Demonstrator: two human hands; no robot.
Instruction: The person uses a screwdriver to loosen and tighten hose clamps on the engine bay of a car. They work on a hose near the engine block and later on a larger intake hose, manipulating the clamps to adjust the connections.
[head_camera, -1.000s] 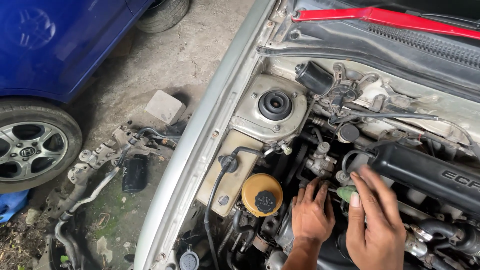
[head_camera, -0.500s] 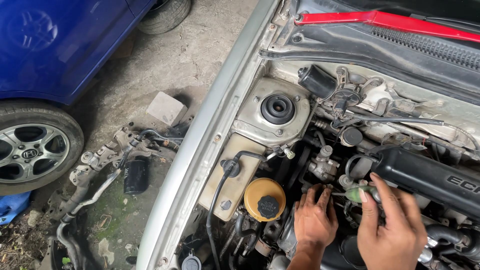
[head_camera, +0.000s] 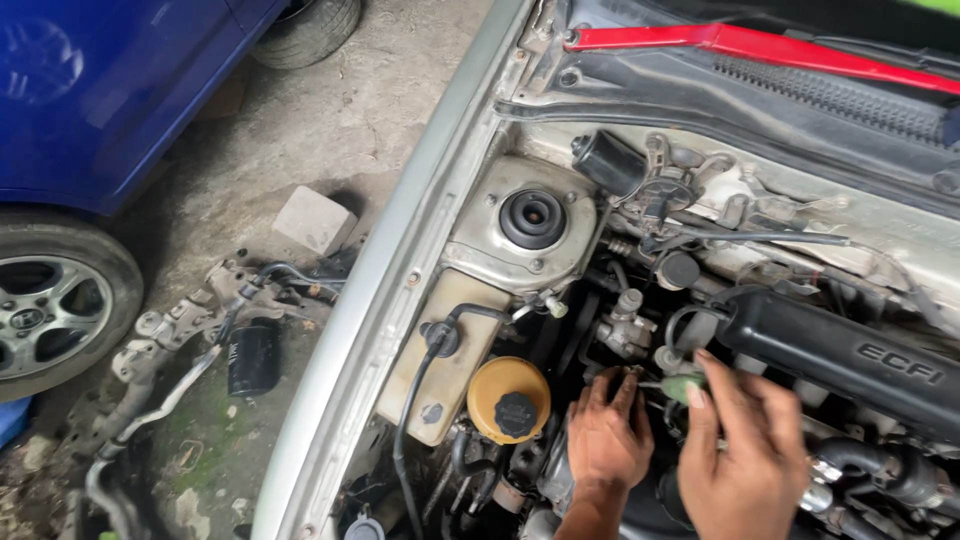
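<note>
- Small green part (head_camera: 681, 386) low in the engine bay, just right of the yellow reservoir (head_camera: 507, 400), tucked under the front edge of the black engine cover (head_camera: 850, 362).
- Right hand (head_camera: 745, 460) reaching in from the lower edge, fingers extended and slightly spread, index fingertip and thumb resting on the green part; firm pinch or mere touch, cannot tell.
- Left hand (head_camera: 608, 432) just beside it, palm down, fingers curled loosely into the gap between reservoir and engine, tips hidden among hoses; closed on anything or not, cannot tell.
- Yellow reservoir capped in black, standing against a cream-coloured tank (head_camera: 445, 350) with a black hose looping off its top.
- Round strut mount (head_camera: 532, 218) with black rubber centre behind the tank, near the silver fender (head_camera: 400, 300).
- Small black motor (head_camera: 610, 162) and tangle of brackets and thin cables along the firewall.
- Red wiper arm (head_camera: 760, 42) lying across the cowl at the top.
- Outside the bay: dirty concrete, a grey block (head_camera: 313, 220), loose metal parts and a black filter canister (head_camera: 252, 356) on the ground.
- Blue car (head_camera: 110, 90) at far left, alloy wheel (head_camera: 45, 315) showing.
</note>
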